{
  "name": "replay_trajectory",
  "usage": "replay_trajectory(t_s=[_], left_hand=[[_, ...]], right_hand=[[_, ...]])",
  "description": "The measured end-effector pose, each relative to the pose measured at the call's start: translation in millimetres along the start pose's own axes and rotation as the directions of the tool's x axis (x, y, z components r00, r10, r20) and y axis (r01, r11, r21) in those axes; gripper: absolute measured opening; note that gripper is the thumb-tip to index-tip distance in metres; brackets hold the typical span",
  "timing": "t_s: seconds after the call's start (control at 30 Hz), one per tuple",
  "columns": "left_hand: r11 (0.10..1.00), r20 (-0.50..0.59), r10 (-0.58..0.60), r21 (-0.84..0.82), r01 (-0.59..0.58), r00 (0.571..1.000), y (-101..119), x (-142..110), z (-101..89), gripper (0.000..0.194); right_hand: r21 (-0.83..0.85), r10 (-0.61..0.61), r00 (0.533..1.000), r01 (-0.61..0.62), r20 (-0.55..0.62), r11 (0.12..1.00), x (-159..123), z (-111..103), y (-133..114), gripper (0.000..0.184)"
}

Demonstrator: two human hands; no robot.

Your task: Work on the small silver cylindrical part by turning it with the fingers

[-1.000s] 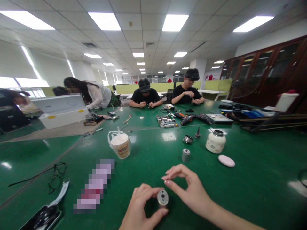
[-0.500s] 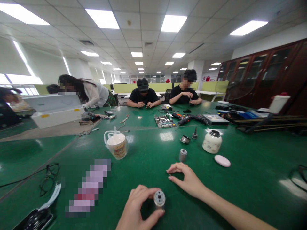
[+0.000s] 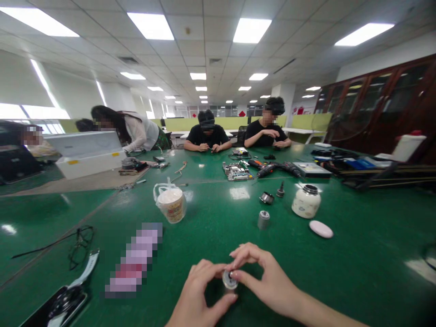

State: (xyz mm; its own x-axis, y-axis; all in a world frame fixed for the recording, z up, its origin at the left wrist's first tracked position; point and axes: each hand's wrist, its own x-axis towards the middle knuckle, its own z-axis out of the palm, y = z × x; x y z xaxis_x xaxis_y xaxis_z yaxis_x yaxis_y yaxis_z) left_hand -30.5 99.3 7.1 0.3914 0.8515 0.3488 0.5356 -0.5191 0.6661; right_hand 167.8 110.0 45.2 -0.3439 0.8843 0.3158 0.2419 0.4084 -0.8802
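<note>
Metal cylinder (image 3: 230, 284) was gripped near worktop's front edge

By the left hand (image 3: 200, 293), the metal cylinder was pinched between thumb and fingers, its round end turned up, close to the near edge of the green worktop (image 3: 340, 277). By the right hand (image 3: 262, 279), that end was touched, thumb and fingertips drawn close together; whether anything small was pinched there could not be told. Farther from the near edge, a second cylinder (image 3: 263, 220) was stood upright. Beyond it, an open metal shell (image 3: 266, 198) was placed beside a dark part (image 3: 280, 190).
</note>
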Motion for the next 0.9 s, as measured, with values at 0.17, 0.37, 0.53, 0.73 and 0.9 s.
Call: replay_trajectory(t_s=[0.17,0.37,0.53,0.73,0.9], left_hand=[[1.000,0.011,-0.017,-0.013,0.017,1.000,3.5,1.1,-2.1,0.034],[1.000,0.004,-0.022,0.002,0.022,1.000,6.5,1.4,-2.1,0.034],[0.999,-0.057,0.002,-0.049,-0.005,0.998,5.1,-6.2,-3.3,0.068],[0.992,-0.169,0.070,-0.095,-0.087,0.983,7.4,-4.6,-7.3,0.027],[0.996,-0.227,0.049,-0.066,-0.066,0.973,12.3,3.3,-2.7,0.013]], right_hand=[[-0.033,-0.028,1.000,0.028,-0.009,0.999,-0.5,6.6,4.6,0.007],[0.032,-0.035,0.964,0.045,-0.265,0.998,-7.9,3.6,20.7,0.013],[0.002,-0.073,0.993,0.074,-0.095,0.997,-18.7,0.3,32.9,0.033],[-0.161,-0.033,0.986,0.060,0.165,0.985,-18.8,5.2,28.8,0.046],[-0.261,-0.054,0.980,0.104,0.190,0.960,-18.1,7.4,29.6,0.041]])
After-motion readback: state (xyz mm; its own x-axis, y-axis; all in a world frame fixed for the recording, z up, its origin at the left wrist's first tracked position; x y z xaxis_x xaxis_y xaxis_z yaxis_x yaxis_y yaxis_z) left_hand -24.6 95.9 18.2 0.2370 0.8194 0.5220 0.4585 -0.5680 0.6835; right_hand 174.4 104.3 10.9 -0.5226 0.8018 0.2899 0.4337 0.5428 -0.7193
